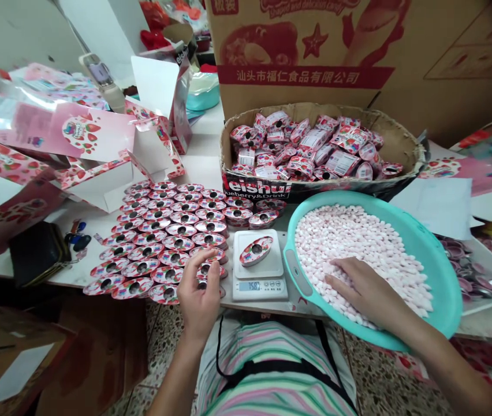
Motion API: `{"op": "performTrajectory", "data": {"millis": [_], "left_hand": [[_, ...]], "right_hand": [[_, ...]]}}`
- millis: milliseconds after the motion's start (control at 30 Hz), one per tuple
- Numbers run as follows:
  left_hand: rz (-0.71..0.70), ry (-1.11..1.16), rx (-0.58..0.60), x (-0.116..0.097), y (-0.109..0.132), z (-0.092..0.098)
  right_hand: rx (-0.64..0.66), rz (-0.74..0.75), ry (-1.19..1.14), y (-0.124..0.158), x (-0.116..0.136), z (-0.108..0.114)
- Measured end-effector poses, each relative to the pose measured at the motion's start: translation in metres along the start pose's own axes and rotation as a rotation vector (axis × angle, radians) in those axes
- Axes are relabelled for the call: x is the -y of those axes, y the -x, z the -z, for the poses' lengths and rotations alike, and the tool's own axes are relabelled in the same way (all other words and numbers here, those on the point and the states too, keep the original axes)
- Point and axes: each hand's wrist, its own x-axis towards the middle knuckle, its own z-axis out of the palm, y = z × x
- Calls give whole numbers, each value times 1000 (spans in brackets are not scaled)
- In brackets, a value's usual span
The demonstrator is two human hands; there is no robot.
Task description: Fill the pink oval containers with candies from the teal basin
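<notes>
My left hand point(200, 294) hovers at the right edge of the rows of small oval tins point(170, 242), left of the scale. Its thumb and fingers are curved but apart, and I see nothing between them. My right hand point(362, 292) rests on small pale pink candies point(371, 242) in a turquoise basin point(443, 277), fingers stretched out, their tips among the candies. Between my hands is a white digital scale point(258, 286) with a lit display. A single oval tin point(256, 251), printed with strawberries and with a round opening in its top, lies tilted on the pan.
Behind the scale, a cut-down cardboard tray point(410, 153) holds many wrapped tins. A large printed carton point(306, 75) stands behind it. Strawberry-printed boxes point(94, 136) and a black wallet point(38, 254) lie left. Round lids point(484, 283) fill a white box at right.
</notes>
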Motion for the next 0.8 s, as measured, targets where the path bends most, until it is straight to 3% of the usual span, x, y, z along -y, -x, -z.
{"op": "performTrajectory", "data": {"millis": [233,433,500,600,700,800], "left_hand": [[-26,-8,6,3,3,2],[-7,-23,53,8,11,8],[-11,-12,51,10,12,9],[-27,4,43,11,13,10],[-33,8,46,11,12,12],[-30,4,61,11,12,13]], "right_hand": [[94,-73,-120,-8,3,3],[-79,-194,-369,-17,3,12],[-163,-346,-566,-22,8,19],[-207,-556,-1049,-30,15,29],[-166,-621,-1512,-40,22,35],[-146,-615,-1728,-54,40,36]]}}
